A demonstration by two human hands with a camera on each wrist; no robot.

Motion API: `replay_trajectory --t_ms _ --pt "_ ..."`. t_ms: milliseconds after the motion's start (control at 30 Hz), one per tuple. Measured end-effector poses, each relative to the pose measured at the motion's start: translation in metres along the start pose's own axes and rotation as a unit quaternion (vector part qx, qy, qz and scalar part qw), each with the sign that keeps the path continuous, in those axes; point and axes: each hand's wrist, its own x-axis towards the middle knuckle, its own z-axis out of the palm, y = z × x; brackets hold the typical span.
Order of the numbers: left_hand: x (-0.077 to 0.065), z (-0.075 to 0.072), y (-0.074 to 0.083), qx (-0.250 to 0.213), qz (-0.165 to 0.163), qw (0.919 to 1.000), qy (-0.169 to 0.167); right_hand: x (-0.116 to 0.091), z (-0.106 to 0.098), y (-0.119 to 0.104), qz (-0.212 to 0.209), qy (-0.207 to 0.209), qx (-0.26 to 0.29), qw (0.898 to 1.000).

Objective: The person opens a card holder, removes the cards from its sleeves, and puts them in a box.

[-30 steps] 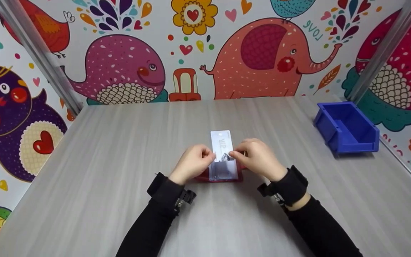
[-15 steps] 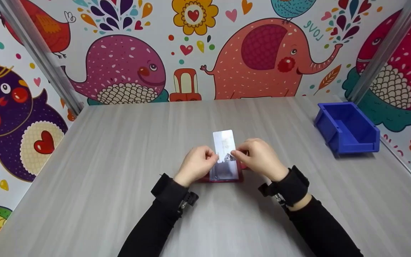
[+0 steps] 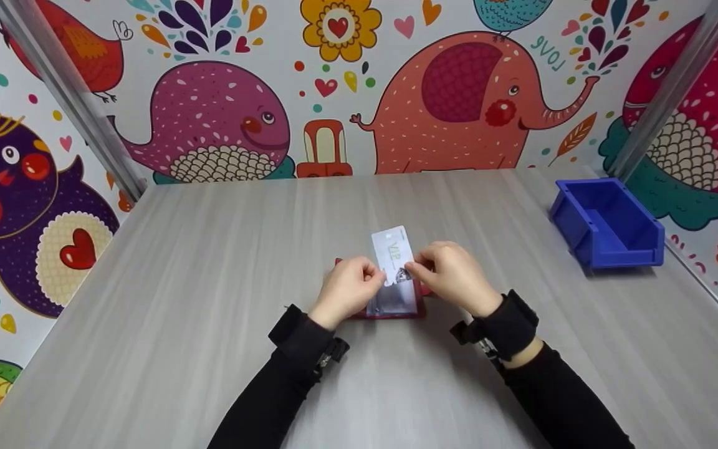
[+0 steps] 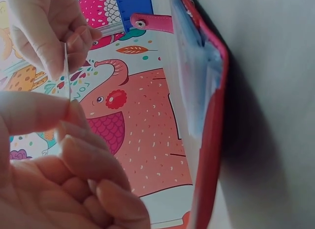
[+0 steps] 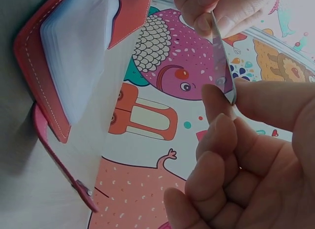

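A white card (image 3: 391, 247) with VIP lettering is held between both hands, tilted slightly in the head view. My left hand (image 3: 350, 288) pinches its lower left edge between thumb and forefinger. At the opposite edge, my right hand (image 3: 452, 277) pinches it the same way. Both wrist views show the card edge-on, raised above a red card holder (image 5: 49, 98). The holder lies spread on the table, its clear plastic sleeves (image 3: 393, 299) showing below the card. A red strap with a metal snap (image 4: 140, 24) sticks out from the holder's side.
A blue plastic bin (image 3: 608, 224) stands at the table's back right, near the side wall. Printed cartoon panels (image 3: 452, 106) enclose the back and sides, with metal posts (image 3: 66, 93) in the corners. The wood-grain table (image 3: 209, 249) spreads around the hands.
The card has shifted slightly right and tilted, and its glare has gone so the lettering shows. My left hand has moved a little right with it; my right hand has barely moved.
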Motion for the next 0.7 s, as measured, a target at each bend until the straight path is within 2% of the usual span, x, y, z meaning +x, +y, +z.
replay_trajectory --t_ms 200,433,567,700 --pt "0.0 0.002 -0.001 0.002 0.009 0.9999 0.004 0.0 0.001 0.001 0.003 -0.005 0.006 1.0" --pt "0.0 0.002 -0.001 -0.009 0.005 0.9999 -0.007 0.001 0.0 0.002 -0.001 -0.011 0.033 0.999" --pt "0.0 -0.001 -0.003 0.001 0.001 1.0 -0.008 0.001 -0.004 0.004 0.007 -0.011 0.039 0.999" --pt "0.001 -0.007 -0.007 0.029 -0.011 0.9995 0.009 0.002 -0.011 0.011 0.02 -0.001 0.044 0.999"
